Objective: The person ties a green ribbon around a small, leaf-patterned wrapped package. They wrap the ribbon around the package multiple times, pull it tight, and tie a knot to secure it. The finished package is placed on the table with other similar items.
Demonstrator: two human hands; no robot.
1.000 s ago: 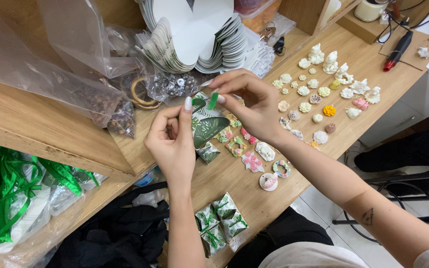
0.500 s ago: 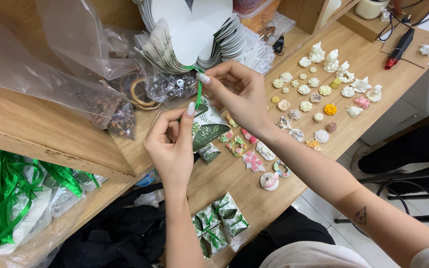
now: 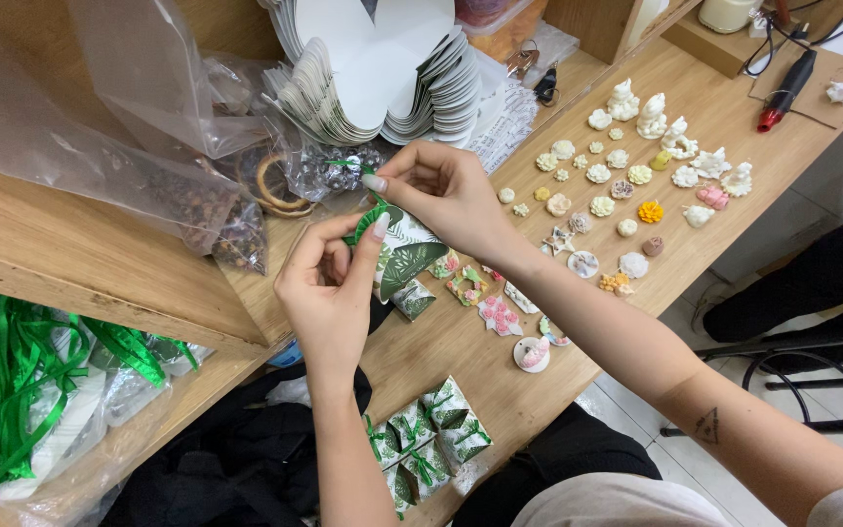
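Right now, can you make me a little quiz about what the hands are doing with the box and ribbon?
1. True or false: both hands pinch the green ribbon above the leaf-print box.
2. Where do the finished tied boxes lie? A) near the table's front edge B) among the white card stack C) on the chair
3. Fill in: the spare ribbons in the plastic bag at the left are coloured ____.

Key:
1. True: left hand and right hand both grip it.
2. A
3. green
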